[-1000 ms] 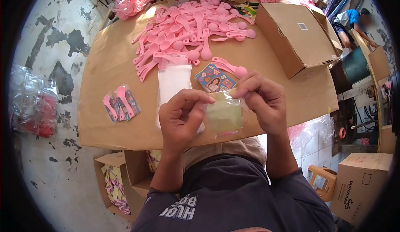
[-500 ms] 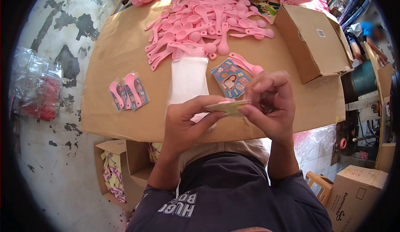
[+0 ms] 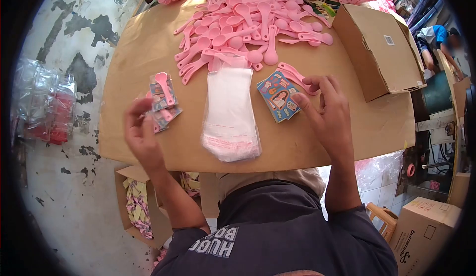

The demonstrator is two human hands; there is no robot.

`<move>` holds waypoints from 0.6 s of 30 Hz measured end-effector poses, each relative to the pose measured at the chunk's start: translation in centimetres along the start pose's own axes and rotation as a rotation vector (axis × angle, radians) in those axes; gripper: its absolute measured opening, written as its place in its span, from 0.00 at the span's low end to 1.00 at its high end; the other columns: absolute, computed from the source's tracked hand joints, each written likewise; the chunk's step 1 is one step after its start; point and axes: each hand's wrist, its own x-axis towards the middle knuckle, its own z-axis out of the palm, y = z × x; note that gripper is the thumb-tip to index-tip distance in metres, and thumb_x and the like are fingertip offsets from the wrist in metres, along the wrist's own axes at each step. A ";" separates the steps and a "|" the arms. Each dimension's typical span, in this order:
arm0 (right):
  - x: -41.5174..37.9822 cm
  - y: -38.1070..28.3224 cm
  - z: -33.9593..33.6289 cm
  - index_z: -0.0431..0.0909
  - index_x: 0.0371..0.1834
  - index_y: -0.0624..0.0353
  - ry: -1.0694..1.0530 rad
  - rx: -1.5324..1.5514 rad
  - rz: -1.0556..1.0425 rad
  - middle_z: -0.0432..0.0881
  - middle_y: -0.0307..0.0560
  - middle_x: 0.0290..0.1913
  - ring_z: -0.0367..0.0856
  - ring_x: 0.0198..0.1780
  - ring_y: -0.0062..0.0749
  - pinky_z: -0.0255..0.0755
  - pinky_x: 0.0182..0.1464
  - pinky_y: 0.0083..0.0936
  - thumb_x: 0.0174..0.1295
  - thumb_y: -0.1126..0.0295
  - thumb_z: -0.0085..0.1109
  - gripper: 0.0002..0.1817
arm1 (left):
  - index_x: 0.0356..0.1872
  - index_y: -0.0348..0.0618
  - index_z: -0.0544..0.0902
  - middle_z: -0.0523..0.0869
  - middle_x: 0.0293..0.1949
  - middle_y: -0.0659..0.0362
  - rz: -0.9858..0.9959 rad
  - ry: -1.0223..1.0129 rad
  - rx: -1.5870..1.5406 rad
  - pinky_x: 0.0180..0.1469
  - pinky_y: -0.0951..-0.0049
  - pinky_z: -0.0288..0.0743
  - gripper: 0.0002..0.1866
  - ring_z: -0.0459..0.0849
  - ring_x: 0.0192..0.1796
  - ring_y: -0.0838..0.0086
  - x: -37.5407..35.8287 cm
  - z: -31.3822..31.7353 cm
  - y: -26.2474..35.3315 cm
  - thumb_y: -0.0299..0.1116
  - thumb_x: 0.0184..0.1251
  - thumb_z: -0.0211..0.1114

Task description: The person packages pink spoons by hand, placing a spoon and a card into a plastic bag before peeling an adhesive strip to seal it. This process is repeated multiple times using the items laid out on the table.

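Note:
At the left, my left hand [image 3: 142, 132] is open, its fingers beside a small pile of clear packets [image 3: 166, 100], each with a pink spoon and a printed card. My right hand [image 3: 327, 115] is open too. Its thumb tip lies at the edge of a stack of blue printed cards [image 3: 278, 97], and its fingertips reach the bowl end of a few loose pink spoons [image 3: 292, 74]. Between the hands lies a stack of clear plastic bags [image 3: 229, 102], flat on the table.
A large heap of pink spoons [image 3: 238, 26] covers the back of the brown table [image 3: 129, 68]. A cardboard box [image 3: 379, 48] stands at the back right. Below the front edge sits an open carton [image 3: 130, 177] of packed pieces. Another person [image 3: 436, 40] is at the far right.
The flat card piece has left my hands. My left hand moved left to the packets, where another packet now lies on top. My right hand opened beside the cards and spoons.

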 end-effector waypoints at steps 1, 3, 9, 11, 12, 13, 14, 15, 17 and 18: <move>0.0 0.1 0.4 0.81 0.47 0.62 -0.007 0.003 -0.004 0.80 0.48 0.42 0.82 0.44 0.40 0.75 0.42 0.37 0.65 0.60 0.72 0.18 | 0.55 0.35 0.82 0.85 0.48 0.57 -0.087 -0.051 0.042 0.61 0.71 0.74 0.13 0.83 0.52 0.75 -0.2 1.9 1.7 0.23 0.74 0.58; 0.2 0.4 1.1 0.80 0.47 0.62 -0.046 -0.026 -0.004 0.80 0.48 0.43 0.81 0.44 0.41 0.75 0.47 0.40 0.62 0.58 0.75 0.21 | 0.49 0.38 0.85 0.85 0.40 0.61 -0.144 -0.235 0.261 0.48 0.76 0.75 0.10 0.81 0.42 0.79 -0.5 4.1 1.7 0.32 0.72 0.68; 0.3 1.4 1.8 0.78 0.41 0.63 -0.082 0.213 0.121 0.78 0.47 0.37 0.78 0.39 0.36 0.73 0.44 0.34 0.60 0.62 0.77 0.19 | 0.36 0.39 0.85 0.79 0.26 0.70 -0.367 -0.370 0.340 0.31 0.80 0.66 0.11 0.70 0.29 0.86 -0.5 7.5 2.5 0.35 0.65 0.78; 0.3 1.2 1.6 0.79 0.40 0.64 -0.069 0.179 0.141 0.77 0.46 0.36 0.77 0.37 0.34 0.72 0.41 0.32 0.61 0.63 0.76 0.17 | 0.35 0.38 0.84 0.79 0.26 0.70 -0.419 -0.362 0.298 0.31 0.81 0.65 0.12 0.70 0.29 0.86 -0.3 7.5 2.8 0.34 0.64 0.78; 0.3 1.0 1.5 0.79 0.38 0.65 -0.068 0.147 0.152 0.77 0.45 0.34 0.76 0.34 0.32 0.71 0.38 0.30 0.62 0.65 0.75 0.16 | 0.34 0.38 0.83 0.78 0.26 0.70 -0.476 -0.338 0.259 0.31 0.82 0.65 0.12 0.70 0.29 0.87 -0.2 7.3 2.8 0.34 0.64 0.79; 0.3 0.9 1.4 0.79 0.38 0.65 -0.067 0.147 0.156 0.77 0.45 0.34 0.76 0.34 0.32 0.71 0.38 0.30 0.62 0.65 0.75 0.16 | 0.32 0.38 0.83 0.78 0.26 0.71 -0.453 -0.322 0.241 0.31 0.82 0.64 0.13 0.70 0.28 0.88 -0.3 7.1 2.4 0.34 0.65 0.78; 0.3 0.8 1.4 0.79 0.37 0.66 -0.018 0.153 0.119 0.77 0.45 0.35 0.75 0.32 0.30 0.69 0.35 0.29 0.64 0.66 0.73 0.14 | 0.32 0.38 0.83 0.78 0.26 0.71 -0.455 -0.320 0.243 0.31 0.82 0.64 0.13 0.70 0.28 0.88 -0.4 6.9 2.2 0.34 0.65 0.78; 0.3 0.7 1.4 0.80 0.36 0.67 0.029 0.159 0.079 0.78 0.44 0.35 0.74 0.30 0.28 0.67 0.33 0.28 0.66 0.68 0.71 0.13 | 0.34 0.37 0.84 0.78 0.25 0.71 -0.448 -0.315 0.229 0.32 0.83 0.64 0.12 0.70 0.28 0.88 -0.4 6.7 2.1 0.34 0.67 0.77; 0.3 1.0 1.7 0.81 0.38 0.68 0.073 0.187 0.050 0.79 0.45 0.35 0.73 0.29 0.27 0.66 0.32 0.27 0.68 0.69 0.69 0.12 | 0.36 0.36 0.86 0.78 0.25 0.72 -0.442 -0.302 0.216 0.32 0.83 0.64 0.11 0.70 0.28 0.87 -0.6 6.2 1.9 0.34 0.68 0.76; 0.2 1.2 1.8 0.81 0.39 0.69 0.124 0.213 0.025 0.79 0.45 0.35 0.73 0.29 0.26 0.65 0.30 0.27 0.69 0.69 0.67 0.11 | 0.39 0.36 0.87 0.79 0.27 0.71 -0.436 -0.301 0.180 0.33 0.83 0.64 0.09 0.71 0.29 0.87 -0.8 6.0 1.6 0.33 0.71 0.73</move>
